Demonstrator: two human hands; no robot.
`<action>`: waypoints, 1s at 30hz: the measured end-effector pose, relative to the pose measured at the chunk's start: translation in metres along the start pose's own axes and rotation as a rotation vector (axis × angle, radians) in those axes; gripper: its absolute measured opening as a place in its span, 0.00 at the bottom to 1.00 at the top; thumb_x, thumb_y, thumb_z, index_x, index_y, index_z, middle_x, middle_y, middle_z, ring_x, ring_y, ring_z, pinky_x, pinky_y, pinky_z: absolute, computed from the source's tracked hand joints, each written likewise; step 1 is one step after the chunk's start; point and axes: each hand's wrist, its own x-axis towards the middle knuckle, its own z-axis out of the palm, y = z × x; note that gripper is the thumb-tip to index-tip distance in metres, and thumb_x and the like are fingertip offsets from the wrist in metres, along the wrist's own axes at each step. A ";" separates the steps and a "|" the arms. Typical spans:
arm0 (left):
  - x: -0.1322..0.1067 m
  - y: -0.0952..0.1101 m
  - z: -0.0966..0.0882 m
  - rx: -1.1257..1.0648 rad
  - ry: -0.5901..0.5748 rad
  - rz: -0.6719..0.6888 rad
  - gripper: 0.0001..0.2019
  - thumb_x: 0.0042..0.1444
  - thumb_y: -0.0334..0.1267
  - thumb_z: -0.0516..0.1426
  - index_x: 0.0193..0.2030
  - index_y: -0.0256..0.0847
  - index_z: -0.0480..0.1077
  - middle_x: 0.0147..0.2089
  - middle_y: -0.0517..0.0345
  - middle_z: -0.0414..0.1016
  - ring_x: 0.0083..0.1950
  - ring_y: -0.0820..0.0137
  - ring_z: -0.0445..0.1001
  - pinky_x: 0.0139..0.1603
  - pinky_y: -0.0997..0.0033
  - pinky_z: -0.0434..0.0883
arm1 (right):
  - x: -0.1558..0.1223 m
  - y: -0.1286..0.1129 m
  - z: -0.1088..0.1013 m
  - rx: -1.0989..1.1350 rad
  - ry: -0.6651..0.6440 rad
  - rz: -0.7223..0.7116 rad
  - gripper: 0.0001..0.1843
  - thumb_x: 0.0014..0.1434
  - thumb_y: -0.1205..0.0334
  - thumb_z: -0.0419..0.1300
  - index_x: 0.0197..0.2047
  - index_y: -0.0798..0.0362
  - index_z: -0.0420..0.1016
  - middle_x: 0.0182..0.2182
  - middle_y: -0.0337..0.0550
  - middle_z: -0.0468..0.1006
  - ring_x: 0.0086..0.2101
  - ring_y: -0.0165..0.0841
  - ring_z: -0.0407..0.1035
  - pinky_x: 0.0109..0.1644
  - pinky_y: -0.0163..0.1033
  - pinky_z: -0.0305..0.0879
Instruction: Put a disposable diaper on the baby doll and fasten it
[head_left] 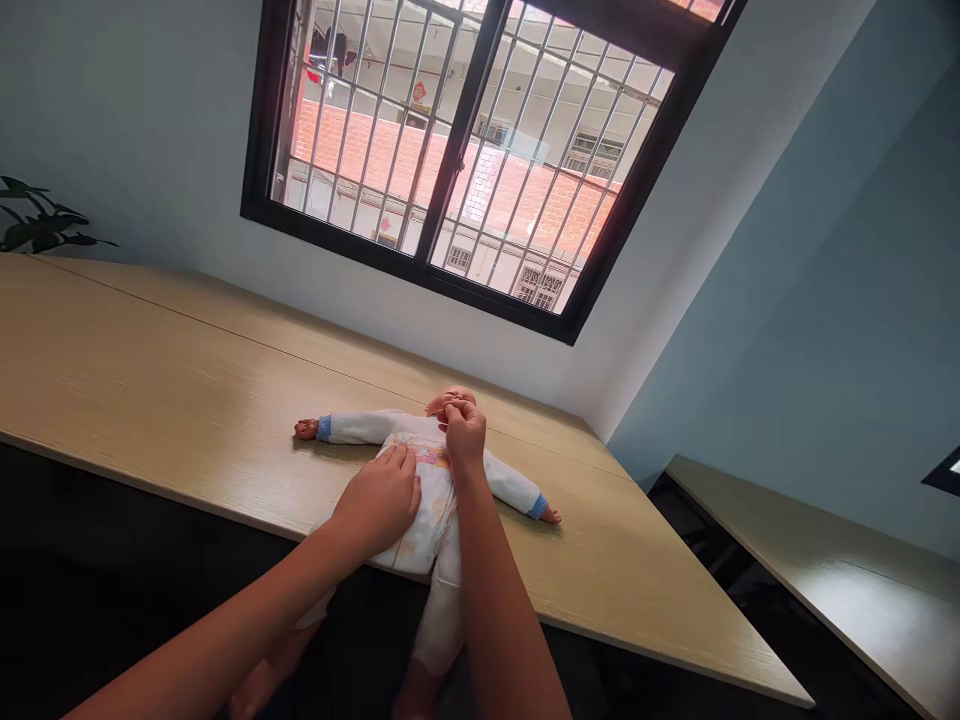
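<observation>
A baby doll [360, 428] in white clothes with blue cuffs lies on its back on the wooden table [187, 370], arms spread and legs hanging over the front edge. Across its belly is a white diaper [420, 520] with a coloured printed band. My left hand [386, 495] rests on the left side of the diaper, fingers laid along its surface. Over the doll's upper chest, just below its face, my right hand [463, 430] is closed in a pinch. Whatever is between those fingertips is too small to make out, and that hand partly covers the doll's chin.
Behind the table a barred window [457, 160] with a black frame is set in the wall. Leaves of a plant [45, 220] show at the far left. A second wooden table [825, 550] stands to the right, past a dark gap.
</observation>
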 end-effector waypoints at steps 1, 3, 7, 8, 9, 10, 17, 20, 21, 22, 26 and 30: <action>0.001 -0.003 -0.001 -0.005 -0.023 0.006 0.28 0.72 0.37 0.45 0.70 0.21 0.69 0.73 0.24 0.67 0.76 0.44 0.64 0.74 0.47 0.64 | -0.009 -0.005 -0.008 -0.076 0.020 -0.033 0.09 0.56 0.55 0.56 0.33 0.51 0.72 0.35 0.46 0.81 0.39 0.38 0.76 0.44 0.41 0.74; 0.003 -0.008 -0.003 -0.026 -0.052 0.011 0.28 0.71 0.37 0.46 0.71 0.23 0.69 0.74 0.27 0.67 0.76 0.46 0.64 0.72 0.48 0.66 | -0.035 -0.014 -0.024 -0.198 0.012 -0.092 0.10 0.56 0.53 0.58 0.32 0.51 0.73 0.32 0.44 0.80 0.36 0.38 0.75 0.42 0.41 0.72; 0.009 -0.012 -0.010 -0.021 -0.099 -0.036 0.26 0.69 0.37 0.48 0.70 0.33 0.71 0.74 0.34 0.68 0.74 0.47 0.67 0.60 0.48 0.74 | -0.099 -0.020 -0.046 -0.247 -0.056 -0.118 0.12 0.58 0.52 0.60 0.30 0.51 0.74 0.27 0.40 0.76 0.31 0.36 0.69 0.39 0.40 0.68; 0.010 -0.011 -0.011 -0.015 -0.107 -0.047 0.25 0.68 0.37 0.49 0.67 0.34 0.73 0.72 0.34 0.71 0.72 0.46 0.70 0.58 0.50 0.75 | -0.111 -0.018 -0.050 -0.244 -0.035 -0.103 0.13 0.59 0.51 0.60 0.29 0.51 0.74 0.27 0.40 0.76 0.31 0.36 0.69 0.38 0.40 0.68; 0.011 -0.010 -0.012 -0.010 -0.110 -0.054 0.23 0.67 0.36 0.50 0.64 0.34 0.75 0.69 0.34 0.73 0.69 0.46 0.72 0.57 0.50 0.75 | -0.120 -0.014 -0.054 -0.242 0.004 -0.088 0.13 0.59 0.51 0.60 0.29 0.51 0.74 0.26 0.40 0.75 0.30 0.36 0.68 0.37 0.41 0.68; 0.011 -0.008 -0.012 -0.009 -0.108 -0.058 0.21 0.67 0.35 0.51 0.61 0.33 0.77 0.66 0.32 0.76 0.67 0.45 0.74 0.56 0.51 0.75 | -0.127 -0.007 -0.058 -0.245 0.053 -0.074 0.14 0.59 0.50 0.60 0.29 0.51 0.74 0.26 0.41 0.75 0.30 0.37 0.69 0.38 0.41 0.68; 0.000 0.000 -0.008 -0.007 -0.003 -0.015 0.21 0.70 0.33 0.48 0.58 0.24 0.76 0.56 0.26 0.78 0.64 0.43 0.73 0.61 0.51 0.69 | -0.124 0.039 -0.081 -0.298 0.223 -0.028 0.25 0.57 0.48 0.60 0.53 0.54 0.77 0.53 0.57 0.81 0.48 0.48 0.76 0.55 0.51 0.74; -0.004 0.000 -0.003 0.016 0.060 -0.005 0.20 0.70 0.33 0.47 0.56 0.24 0.76 0.51 0.27 0.79 0.60 0.43 0.75 0.60 0.50 0.69 | -0.126 0.042 -0.084 -0.283 0.126 -0.039 0.31 0.60 0.46 0.59 0.62 0.54 0.75 0.62 0.57 0.77 0.57 0.48 0.74 0.62 0.52 0.72; -0.005 0.000 -0.003 0.018 0.065 -0.001 0.20 0.70 0.32 0.47 0.55 0.25 0.77 0.50 0.28 0.79 0.58 0.43 0.76 0.59 0.50 0.69 | -0.127 0.041 -0.084 -0.278 0.086 -0.040 0.32 0.61 0.46 0.59 0.63 0.55 0.75 0.63 0.57 0.76 0.59 0.48 0.73 0.64 0.51 0.71; -0.005 0.000 -0.003 0.018 0.068 0.003 0.19 0.70 0.32 0.47 0.54 0.25 0.77 0.50 0.28 0.79 0.57 0.43 0.76 0.59 0.50 0.69 | -0.129 0.040 -0.084 -0.272 0.061 -0.028 0.33 0.61 0.45 0.59 0.64 0.55 0.74 0.64 0.57 0.75 0.60 0.47 0.73 0.65 0.51 0.71; -0.006 0.000 -0.004 0.018 0.070 0.008 0.19 0.70 0.33 0.48 0.56 0.25 0.76 0.50 0.29 0.79 0.57 0.43 0.76 0.59 0.50 0.69 | -0.132 0.036 -0.084 -0.309 0.083 0.000 0.41 0.61 0.43 0.59 0.72 0.54 0.68 0.71 0.56 0.67 0.62 0.46 0.71 0.66 0.49 0.71; -0.006 0.001 -0.004 0.024 0.057 0.004 0.21 0.71 0.33 0.46 0.58 0.23 0.75 0.51 0.28 0.79 0.59 0.43 0.75 0.60 0.50 0.68 | -0.131 0.039 -0.086 -0.372 -0.030 0.000 0.38 0.65 0.43 0.55 0.71 0.56 0.72 0.75 0.54 0.61 0.72 0.46 0.59 0.77 0.51 0.54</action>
